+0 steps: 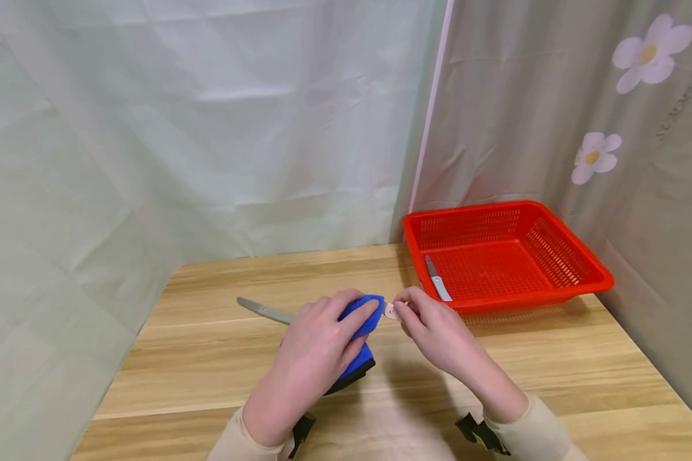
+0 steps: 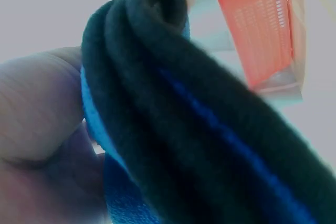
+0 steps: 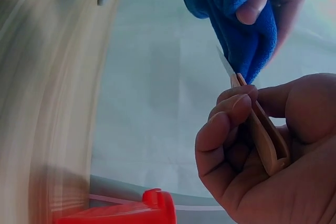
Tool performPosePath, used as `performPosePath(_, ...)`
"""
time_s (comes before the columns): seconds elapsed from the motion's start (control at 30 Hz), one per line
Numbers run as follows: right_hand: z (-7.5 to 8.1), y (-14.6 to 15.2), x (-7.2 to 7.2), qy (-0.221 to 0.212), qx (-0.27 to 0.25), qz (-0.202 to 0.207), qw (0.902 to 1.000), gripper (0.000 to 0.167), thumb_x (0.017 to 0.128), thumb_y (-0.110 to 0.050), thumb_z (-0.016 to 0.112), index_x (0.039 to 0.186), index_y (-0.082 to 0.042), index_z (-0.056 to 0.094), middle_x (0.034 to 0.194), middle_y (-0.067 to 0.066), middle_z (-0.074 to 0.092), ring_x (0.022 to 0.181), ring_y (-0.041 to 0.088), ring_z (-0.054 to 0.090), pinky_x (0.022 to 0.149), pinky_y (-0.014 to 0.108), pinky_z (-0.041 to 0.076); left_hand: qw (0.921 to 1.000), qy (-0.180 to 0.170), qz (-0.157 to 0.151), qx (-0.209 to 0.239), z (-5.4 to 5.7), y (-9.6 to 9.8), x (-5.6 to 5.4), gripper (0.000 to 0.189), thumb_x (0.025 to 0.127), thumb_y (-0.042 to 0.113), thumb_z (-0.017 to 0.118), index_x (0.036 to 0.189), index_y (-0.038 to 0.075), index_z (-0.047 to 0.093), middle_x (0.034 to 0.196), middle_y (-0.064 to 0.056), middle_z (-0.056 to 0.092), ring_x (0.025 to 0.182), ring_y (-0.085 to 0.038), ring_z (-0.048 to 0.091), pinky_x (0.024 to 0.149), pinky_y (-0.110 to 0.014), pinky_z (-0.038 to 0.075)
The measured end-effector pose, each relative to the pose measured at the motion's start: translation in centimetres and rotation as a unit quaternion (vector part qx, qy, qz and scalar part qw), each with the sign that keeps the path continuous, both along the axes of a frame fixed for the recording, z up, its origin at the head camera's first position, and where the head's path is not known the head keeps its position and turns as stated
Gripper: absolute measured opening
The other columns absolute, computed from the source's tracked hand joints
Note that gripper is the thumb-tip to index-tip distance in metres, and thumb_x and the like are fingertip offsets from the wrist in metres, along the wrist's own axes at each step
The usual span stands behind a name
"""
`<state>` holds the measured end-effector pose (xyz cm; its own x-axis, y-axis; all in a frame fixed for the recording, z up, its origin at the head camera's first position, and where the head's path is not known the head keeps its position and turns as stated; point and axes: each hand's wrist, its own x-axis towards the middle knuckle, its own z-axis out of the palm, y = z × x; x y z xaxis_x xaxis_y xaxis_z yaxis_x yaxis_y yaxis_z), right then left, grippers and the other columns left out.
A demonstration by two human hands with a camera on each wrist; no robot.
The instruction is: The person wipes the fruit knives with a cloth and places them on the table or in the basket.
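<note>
My left hand (image 1: 317, 342) grips a folded blue cloth (image 1: 359, 362) with black edging, which fills much of the left wrist view. In my right hand (image 1: 438, 326) is a small folding knife (image 1: 390, 312), its pinkish handle pinched between thumb and curled fingers. The right wrist view shows the knife unfolded, with a slot along the handle and the blade (image 3: 226, 62) pointing up at the cloth. Part of the blade is hidden behind the cloth in the head view. On the table left of my left hand lies an unfolded grey folding knife (image 1: 263, 310), its near end covered by the hand.
A red plastic basket (image 1: 513, 299) with perforated walls stands at the back right of the wooden table (image 1: 207, 365). Another unfolded folding knife (image 1: 439, 282) with a light handle lies inside, against the left wall. Pale curtains (image 1: 254, 128) hang behind and beside the table.
</note>
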<state>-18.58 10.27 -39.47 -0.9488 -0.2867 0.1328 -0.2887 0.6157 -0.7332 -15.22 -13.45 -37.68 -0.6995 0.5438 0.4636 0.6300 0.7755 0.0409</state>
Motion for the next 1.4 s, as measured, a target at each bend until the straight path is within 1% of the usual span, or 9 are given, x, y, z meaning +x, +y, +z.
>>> performPosePath(0.13, 0.2, 0.1, 0.2, 0.004, 0.006, 0.007, 0.9999, 0.011, 0.116, -0.029, 0.061, 0.116, -0.019, 0.067, 0.079, -0.006, 0.059, 0.069, 0.014, 0.057, 0.063, 0.035, 0.047, 0.9999, 0.012, -0.008, -0.006, 0.2, 0.1, 0.3, 0.052, 0.096, 0.026, 0.089, 0.146, 0.022, 0.074, 0.141, -0.008, 0.066, 0.103, -0.03, 0.071, 0.092, -0.047, 0.063)
performPosePath(0.3, 0.3, 0.1, 0.4, 0.01, 0.012, 0.013, 0.9998, 0.011, 0.116, -0.029, 0.06, 0.115, -0.02, 0.067, 0.08, -0.007, 0.059, 0.071, 0.013, 0.057, 0.065, 0.035, 0.048, 0.9996, 0.024, -0.014, -0.009, 0.1, 0.2, 0.4, 0.052, 0.096, 0.026, 0.089, 0.146, 0.023, 0.074, 0.14, -0.007, 0.066, 0.1, -0.03, 0.071, 0.089, -0.046, 0.063)
performPosePath(0.63, 0.6, 0.2, 0.5, 0.001, 0.012, 0.016, 0.9998, 0.012, 0.116, -0.029, 0.061, 0.117, -0.019, 0.068, 0.081, -0.006, 0.059, 0.07, 0.014, 0.057, 0.063, 0.035, 0.047, 0.9999, 0.013, 0.001, -0.011, 0.3, -0.3, 0.3, 0.053, 0.096, 0.027, 0.09, 0.146, 0.022, 0.074, 0.143, -0.008, 0.066, 0.104, -0.029, 0.072, 0.091, -0.045, 0.063)
performPosePath(0.93, 0.9, 0.5, 0.6, -0.005, 0.004, 0.015, 0.9999, 0.013, 0.115, -0.03, 0.062, 0.118, -0.019, 0.069, 0.081, -0.005, 0.06, 0.071, 0.014, 0.057, 0.063, 0.034, 0.047, 0.9999, 0.0, 0.014, 0.002, 0.4, -1.0, 0.0, 0.054, 0.096, 0.025, 0.09, 0.147, 0.018, 0.073, 0.144, -0.011, 0.066, 0.107, -0.032, 0.072, 0.093, -0.05, 0.062)
performPosePath(1.1, 1.1, 0.6, 0.6, -0.016, -0.005, 0.01, 0.9998, 0.013, 0.115, -0.03, 0.062, 0.117, -0.019, 0.069, 0.08, -0.004, 0.059, 0.069, 0.015, 0.054, 0.06, 0.033, 0.044, 0.9998, 0.006, 0.017, 0.012, 0.4, -1.5, -0.3, 0.053, 0.096, 0.024, 0.09, 0.146, 0.017, 0.074, 0.142, -0.012, 0.066, 0.107, -0.034, 0.072, 0.091, -0.052, 0.062)
performPosePath(1.2, 1.2, 0.6, 0.7, -0.02, -0.005, 0.007, 0.9998, 0.013, 0.115, -0.03, 0.063, 0.117, -0.02, 0.07, 0.08, -0.004, 0.059, 0.068, 0.015, 0.053, 0.06, 0.032, 0.043, 0.9996, 0.009, 0.021, 0.014, 0.4, -1.8, -0.4, 0.053, 0.095, 0.024, 0.091, 0.145, 0.017, 0.075, 0.141, -0.013, 0.067, 0.108, -0.035, 0.072, 0.092, -0.053, 0.062)
performPosePath(1.4, 1.3, 0.7, 0.7, -0.03, -0.005, 0.006, 0.9995, 0.012, 0.115, -0.031, 0.064, 0.118, -0.022, 0.069, 0.079, -0.003, 0.058, 0.065, 0.014, 0.05, 0.057, 0.03, 0.039, 0.9993, -0.004, 0.034, 0.011, 0.6, -2.2, -0.6, 0.056, 0.095, 0.023, 0.091, 0.148, 0.017, 0.073, 0.144, -0.012, 0.066, 0.112, -0.035, 0.072, 0.094, -0.054, 0.062)
